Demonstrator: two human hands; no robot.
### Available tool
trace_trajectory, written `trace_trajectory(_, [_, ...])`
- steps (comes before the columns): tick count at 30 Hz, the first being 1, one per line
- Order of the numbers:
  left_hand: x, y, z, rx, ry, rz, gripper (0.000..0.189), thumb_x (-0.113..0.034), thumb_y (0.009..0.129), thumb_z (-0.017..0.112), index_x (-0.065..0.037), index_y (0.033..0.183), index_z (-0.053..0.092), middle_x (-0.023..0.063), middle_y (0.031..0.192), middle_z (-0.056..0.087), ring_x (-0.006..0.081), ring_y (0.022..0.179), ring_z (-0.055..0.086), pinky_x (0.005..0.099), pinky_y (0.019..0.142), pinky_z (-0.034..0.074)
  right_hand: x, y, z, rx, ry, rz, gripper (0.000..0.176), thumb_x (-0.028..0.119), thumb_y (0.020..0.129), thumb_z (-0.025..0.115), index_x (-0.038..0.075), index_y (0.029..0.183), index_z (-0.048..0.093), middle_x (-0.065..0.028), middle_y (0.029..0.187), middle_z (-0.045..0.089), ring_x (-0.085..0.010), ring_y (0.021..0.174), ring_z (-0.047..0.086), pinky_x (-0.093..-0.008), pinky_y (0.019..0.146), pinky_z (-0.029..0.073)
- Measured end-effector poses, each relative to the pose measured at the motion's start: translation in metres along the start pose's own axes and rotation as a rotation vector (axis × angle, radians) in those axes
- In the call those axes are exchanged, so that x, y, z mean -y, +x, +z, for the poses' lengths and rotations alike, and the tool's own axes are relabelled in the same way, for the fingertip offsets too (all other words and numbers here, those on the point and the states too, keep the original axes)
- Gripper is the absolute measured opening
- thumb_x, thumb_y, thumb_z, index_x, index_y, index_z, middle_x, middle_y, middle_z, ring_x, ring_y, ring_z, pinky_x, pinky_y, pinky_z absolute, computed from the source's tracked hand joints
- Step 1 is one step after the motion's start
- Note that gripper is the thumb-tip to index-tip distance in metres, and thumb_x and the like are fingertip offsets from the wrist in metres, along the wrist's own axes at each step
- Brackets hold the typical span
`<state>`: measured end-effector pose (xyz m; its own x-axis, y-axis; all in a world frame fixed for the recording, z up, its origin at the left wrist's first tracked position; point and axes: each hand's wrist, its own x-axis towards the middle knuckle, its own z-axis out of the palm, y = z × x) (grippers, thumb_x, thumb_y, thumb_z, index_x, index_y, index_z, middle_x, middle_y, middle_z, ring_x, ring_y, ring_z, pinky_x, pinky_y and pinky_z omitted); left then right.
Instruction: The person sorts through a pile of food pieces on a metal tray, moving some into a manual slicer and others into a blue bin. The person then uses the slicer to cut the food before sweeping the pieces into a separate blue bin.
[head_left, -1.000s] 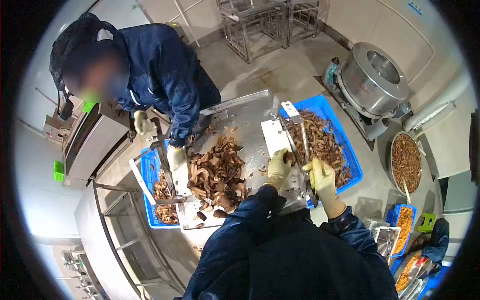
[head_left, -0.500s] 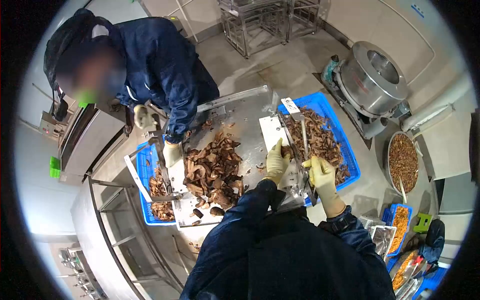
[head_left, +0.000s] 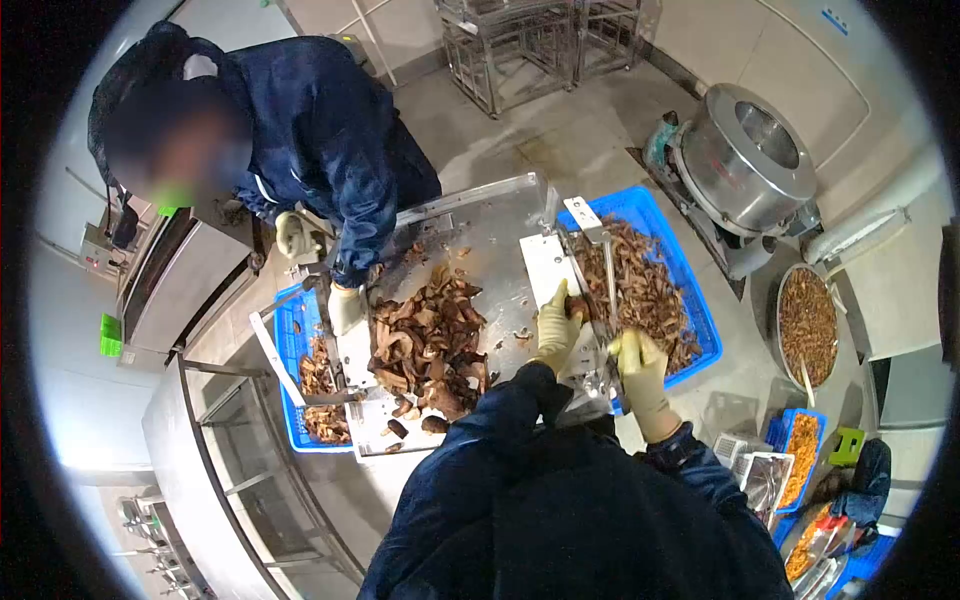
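My left hand (head_left: pixel 556 328), in a pale glove, presses a brown mushroom piece (head_left: pixel 577 306) on the white cutting board (head_left: pixel 542 262). Its fingers are closed against the piece, beside a hinged metal blade (head_left: pixel 603 345) at the board's right edge. At the near end of that blade, my right hand (head_left: pixel 641 372), gloved too, is wrapped round what looks like its handle; the fingers mostly cover it. Beyond the blade, a blue basket (head_left: pixel 703 312) holds sliced mushrooms (head_left: pixel 640 275). A heap of mushroom pieces (head_left: pixel 425 335) lies on the metal table (head_left: pixel 490 225) to the left.
Across the table a co-worker (head_left: pixel 320 150) in dark blue works with gloved hands at a second board and blade, over another blue basket (head_left: pixel 296 425). A round steel machine (head_left: pixel 745 160) stands at the right, near a large pan of chopped pieces (head_left: pixel 806 325).
My right hand has moved a little toward me and down, with its fingers turned lower. My left hand has shifted only slightly, still at the mushroom piece.
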<state>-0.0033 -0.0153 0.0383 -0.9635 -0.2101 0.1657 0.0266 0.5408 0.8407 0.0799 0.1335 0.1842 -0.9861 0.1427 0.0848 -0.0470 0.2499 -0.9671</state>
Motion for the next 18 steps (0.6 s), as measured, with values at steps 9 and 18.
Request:
trace_trajectory(9, [0.012, -0.002, 0.004, 0.094, -0.243, -0.082, 0.071, -0.001, 0.078, 0.073, -0.008, 0.143, 0.047, 0.0200, 0.109, 0.069, 0.0301, 0.096, 0.068, 0.0377, 0.084, 0.054, -0.070, -0.023, 0.005, -0.001, 0.070, 0.047, 0.030, 0.021, 0.099, 0.058, 0.004, 0.075, 0.064, 0.0026, 0.064, 0.055, -0.0045, 0.056, 0.044, -0.0259, 0.051, 0.034])
trace_trajectory(18, [-0.001, -0.001, -0.002, 0.115, -0.226, -0.102, 0.074, -0.003, 0.078, 0.074, -0.009, 0.145, 0.044, 0.0230, 0.119, 0.066, 0.0344, 0.106, 0.066, 0.0373, 0.093, 0.053, -0.062, -0.026, -0.001, 0.005, -0.246, -0.147, 0.028, 0.018, 0.098, 0.057, 0.003, 0.075, 0.065, -0.0023, 0.065, 0.058, -0.0100, 0.059, 0.052, -0.0289, 0.055, 0.041])
